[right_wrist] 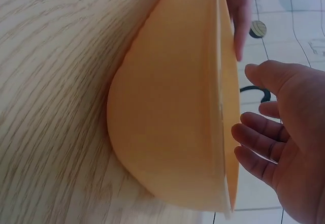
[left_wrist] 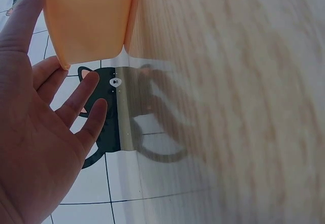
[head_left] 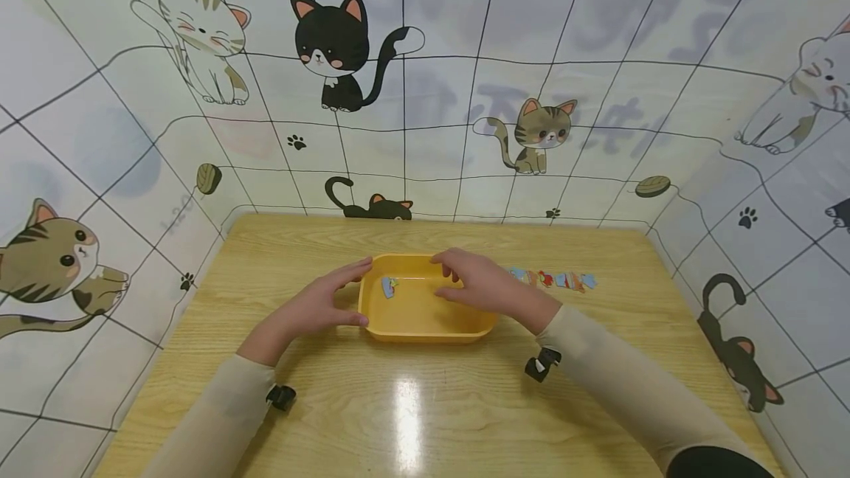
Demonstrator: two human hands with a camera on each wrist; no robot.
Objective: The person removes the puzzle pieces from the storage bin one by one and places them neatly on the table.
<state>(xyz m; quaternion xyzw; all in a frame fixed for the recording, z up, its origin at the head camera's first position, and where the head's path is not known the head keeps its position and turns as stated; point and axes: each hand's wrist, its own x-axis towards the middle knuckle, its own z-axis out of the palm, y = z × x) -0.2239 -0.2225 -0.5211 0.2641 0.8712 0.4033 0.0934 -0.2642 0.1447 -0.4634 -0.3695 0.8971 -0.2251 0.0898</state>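
Observation:
A shallow yellow plastic tray [head_left: 425, 332] sits in the middle of the wooden table. One small light-blue printed piece [head_left: 388, 287] lies inside it, towards the left end. My left hand [head_left: 319, 306] is at the tray's left side, thumb and fingers spread and touching the rim; the left wrist view shows its straight fingers [left_wrist: 76, 102] at the tray's corner. Above the right part of the tray hovers my right hand [head_left: 479, 282], fingers loosely bent and thumb apart. Nothing shows between those fingers [right_wrist: 259, 142] in the right wrist view.
Several small colourful flat pieces [head_left: 554, 279] lie in a row on the table [head_left: 412, 404], right of the tray behind my right wrist. A cat-printed, grid-lined sheet [head_left: 425, 87] rises along the table's back and sides.

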